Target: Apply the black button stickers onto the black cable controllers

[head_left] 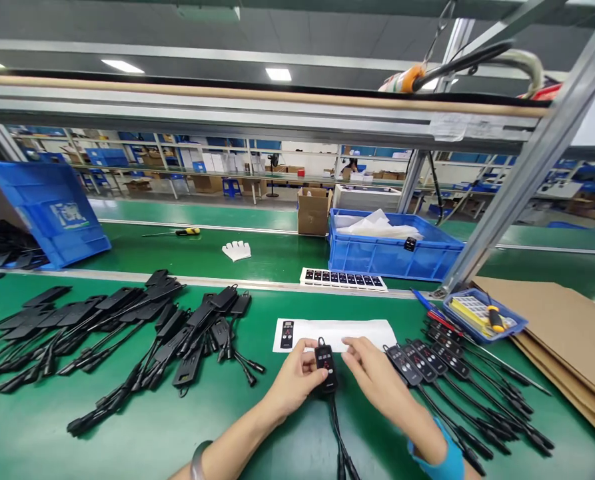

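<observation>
My left hand is closed around a small black controller with a display, buttons and a hanging loop at its top. Dark cables run from its lower end toward me. Just to the right, my right hand hovers with its fingers bent loosely and slightly apart, apparently holding nothing. Behind both hands lies a white backing sheet with a single black label at its left end. Several labelled controllers with cables rest beside my right forearm.
Black controllers with cables are heaped at left, near a tipped blue crate. Behind are a label sheet, a blue bin, a white glove and a screwdriver. Cardboard sheets and a small tray are at right.
</observation>
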Available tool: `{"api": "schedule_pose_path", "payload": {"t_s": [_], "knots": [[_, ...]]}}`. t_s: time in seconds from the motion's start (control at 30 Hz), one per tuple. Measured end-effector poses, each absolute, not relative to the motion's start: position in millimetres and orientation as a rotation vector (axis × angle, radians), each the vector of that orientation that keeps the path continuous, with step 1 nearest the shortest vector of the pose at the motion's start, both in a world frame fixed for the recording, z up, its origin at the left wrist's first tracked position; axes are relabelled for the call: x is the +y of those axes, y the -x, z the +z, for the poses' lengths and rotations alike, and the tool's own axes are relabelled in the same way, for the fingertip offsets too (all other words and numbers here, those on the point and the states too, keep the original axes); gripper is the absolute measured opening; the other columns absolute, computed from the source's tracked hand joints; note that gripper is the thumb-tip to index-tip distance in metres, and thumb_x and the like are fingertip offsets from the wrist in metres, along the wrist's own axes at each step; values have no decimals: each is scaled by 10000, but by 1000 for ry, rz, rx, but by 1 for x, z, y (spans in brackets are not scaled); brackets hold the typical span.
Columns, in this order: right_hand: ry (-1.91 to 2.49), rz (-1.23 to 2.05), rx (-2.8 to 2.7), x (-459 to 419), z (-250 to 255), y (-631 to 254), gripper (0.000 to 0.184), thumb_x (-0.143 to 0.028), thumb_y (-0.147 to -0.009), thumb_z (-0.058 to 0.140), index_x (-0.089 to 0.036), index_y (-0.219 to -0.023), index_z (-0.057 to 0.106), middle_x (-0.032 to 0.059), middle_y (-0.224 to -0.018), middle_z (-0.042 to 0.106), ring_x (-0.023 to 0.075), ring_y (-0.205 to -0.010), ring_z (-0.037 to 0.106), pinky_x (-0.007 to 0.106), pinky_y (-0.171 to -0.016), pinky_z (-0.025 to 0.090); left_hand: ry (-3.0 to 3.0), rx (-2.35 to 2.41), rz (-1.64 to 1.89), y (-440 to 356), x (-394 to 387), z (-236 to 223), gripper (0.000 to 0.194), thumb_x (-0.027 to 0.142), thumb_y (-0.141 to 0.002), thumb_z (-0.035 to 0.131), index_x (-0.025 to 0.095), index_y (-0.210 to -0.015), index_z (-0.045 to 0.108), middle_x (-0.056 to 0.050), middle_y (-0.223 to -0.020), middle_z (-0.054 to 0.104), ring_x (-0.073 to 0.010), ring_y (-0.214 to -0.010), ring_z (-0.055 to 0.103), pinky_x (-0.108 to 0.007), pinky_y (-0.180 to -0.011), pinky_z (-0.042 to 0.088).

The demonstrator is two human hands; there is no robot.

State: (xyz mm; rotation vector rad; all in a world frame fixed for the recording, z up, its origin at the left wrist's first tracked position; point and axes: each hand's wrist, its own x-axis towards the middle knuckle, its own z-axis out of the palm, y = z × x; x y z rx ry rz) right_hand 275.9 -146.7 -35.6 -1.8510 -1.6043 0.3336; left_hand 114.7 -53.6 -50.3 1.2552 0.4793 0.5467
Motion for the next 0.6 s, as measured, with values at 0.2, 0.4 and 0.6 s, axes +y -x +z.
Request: {"api": "schedule_pose_path", "payload": {"t_s": [0.2,0.4,0.6], "knots": [[2071,192,-1604,-179,-31,-303,227,-327,-880,402,-203,-963,573,78,-944,573,231,-789,586,362,-694,467,-1478,456,487,-117,-63,-56,672,295,-714,663,207,-1298,342,-73,-1053,549,-166,-846,584,-330,-790,484],[1899,146,-1750,-131,-23,-287,233,-294,-898,391,-193,-950,594,70,-929,593,208,-772,597,346,-722,464,-2347,684,659,-105,-36,-42,475,95,-820,410,195,-1284,432,-98,-1302,464,-218,-1225,396,-373,-1064,301],[1937,150,-1900,-45,-24,-241,189,-132,-820,512,-145,-940,657,102,-928,606,224,-902,587,309,-808,440,-2340,1102,619,-81,9,-39,588,-42,-703,356,70,-1281,355,-209,-1138,565,-306,-1061,525,-436,-897,395]]}}
